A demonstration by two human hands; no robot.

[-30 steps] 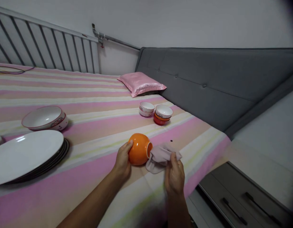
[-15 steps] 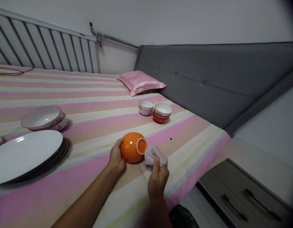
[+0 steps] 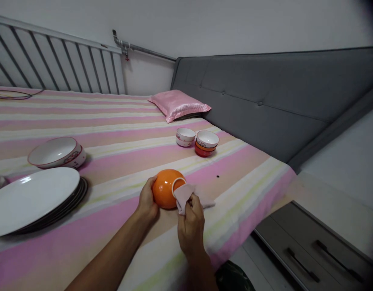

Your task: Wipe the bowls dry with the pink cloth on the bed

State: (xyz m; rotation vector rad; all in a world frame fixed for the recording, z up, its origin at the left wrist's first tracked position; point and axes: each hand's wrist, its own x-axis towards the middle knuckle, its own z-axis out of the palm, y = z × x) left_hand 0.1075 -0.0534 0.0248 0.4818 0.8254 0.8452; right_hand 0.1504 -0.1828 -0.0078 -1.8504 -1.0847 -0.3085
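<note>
An orange bowl [image 3: 164, 189] is tipped on its side above the striped bed, its white-rimmed foot facing right. My left hand [image 3: 147, 199] grips it from the left side, with the fingertips hidden behind it. In my right hand [image 3: 191, 226] is a pale pinkish-grey cloth [image 3: 184, 195], bunched between closed fingers and pressed against the bowl's foot. One loose end of the cloth hangs out to the right. Beyond the bowl stand two small stacks: white patterned bowls [image 3: 185, 135], and beside them a white bowl [image 3: 207, 139] on top of orange and red ones [image 3: 204, 152].
A white oval plate [image 3: 38, 198] tops a stack of dark-edged plates at the left, with larger white bowls [image 3: 57, 152] behind it. A pink pillow [image 3: 179, 103] lies near the grey headboard [image 3: 253, 89]. Drawers [image 3: 307, 246] stand beyond the bed's right edge.
My right hand has moved left with the cloth, which now covers part of the bowl's foot. My left hand and the orange bowl have hardly moved.
</note>
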